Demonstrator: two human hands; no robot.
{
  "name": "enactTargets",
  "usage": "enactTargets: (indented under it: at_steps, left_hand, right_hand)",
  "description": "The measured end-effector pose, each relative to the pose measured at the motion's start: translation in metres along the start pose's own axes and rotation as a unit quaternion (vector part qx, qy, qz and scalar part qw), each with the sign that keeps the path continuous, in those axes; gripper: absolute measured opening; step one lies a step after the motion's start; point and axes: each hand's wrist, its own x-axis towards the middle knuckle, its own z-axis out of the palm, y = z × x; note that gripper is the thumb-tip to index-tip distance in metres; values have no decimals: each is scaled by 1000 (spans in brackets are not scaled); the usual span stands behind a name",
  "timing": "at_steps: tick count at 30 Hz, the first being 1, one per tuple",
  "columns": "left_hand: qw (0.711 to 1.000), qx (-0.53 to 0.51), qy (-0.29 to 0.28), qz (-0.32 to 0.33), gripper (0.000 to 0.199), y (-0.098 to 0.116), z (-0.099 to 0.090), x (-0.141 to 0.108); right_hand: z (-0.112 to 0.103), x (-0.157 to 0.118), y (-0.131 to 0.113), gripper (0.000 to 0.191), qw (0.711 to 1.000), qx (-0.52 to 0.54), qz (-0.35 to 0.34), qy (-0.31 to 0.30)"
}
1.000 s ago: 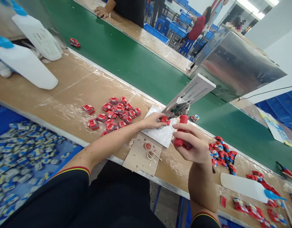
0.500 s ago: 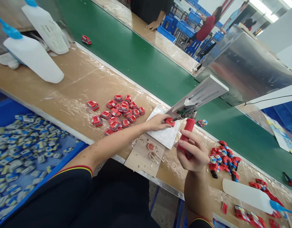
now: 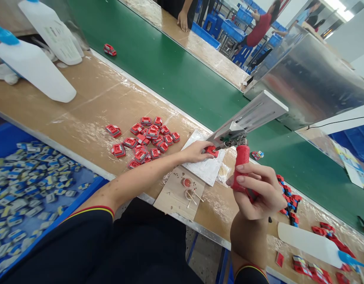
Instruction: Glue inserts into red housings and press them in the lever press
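My left hand [image 3: 196, 152] is closed on a small red toy part [image 3: 210, 151] and keeps it on the white board, beneath the metal toggle press [image 3: 233, 136]. Part of the toy is covered by my fingers and the press. Wrapped round the press's ribbed red handle [image 3: 242, 161] is my right hand [image 3: 257, 191]. On the white board [image 3: 196, 167] the press's base is largely hidden. A piece of cardboard [image 3: 172, 195] in front carries a small cup of red paint [image 3: 187, 182] and another cup [image 3: 189, 193] with cotton swabs in it.
Red toy parts [image 3: 152, 133] are heaped left of the board. A blue bin [image 3: 101, 185] of small parts stands at lower left. White bottles [image 3: 40, 67] stand upper left; another bottle [image 3: 308, 240] lies right. Beyond runs a green conveyor belt [image 3: 170, 71]; a person's hand [image 3: 183, 20] rests across it.
My right hand and the red handle have swung to the right, and the handle now stands more upright. My left hand stays on the red toy part.
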Motion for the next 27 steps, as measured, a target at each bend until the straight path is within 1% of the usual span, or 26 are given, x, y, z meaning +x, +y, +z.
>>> enactTargets:
  at_steps: [2,5,9,13,17,20,22,27]
  left_hand:
    - [1000,1,0,-2,31,0,0,0]
    - [1000,4,3,-3,33,0,0,0]
    - [1000,6,10,-3,35,-2,2,-1]
    - [1000,9,13,-4,34,-3,2,-2]
    - [1000,12,17,-7,39,-1,2,-3]
    - [1000,10,14,-8,40,0,2,-3]
    - [1000,9,12,-8,40,0,1,-3]
    - [1000,3,5,-11,40,0,0,-2]
  right_hand:
    - [-1,3,0,45,1000,9,3,1]
    - [0,0,3,46,1000,4,-12,-11]
    - [10,-20,8,50,999,17,-13,-28]
    - [19,-36,10,58,999,30,12,1]
    - [18,-32,6,54,1000,21,-2,14]
    - [14,-27,4,56,999,26,16,26]
    - [14,-27,4,56,999,33,23,24]
    - [18,-32,7,51,999,35,10,17]
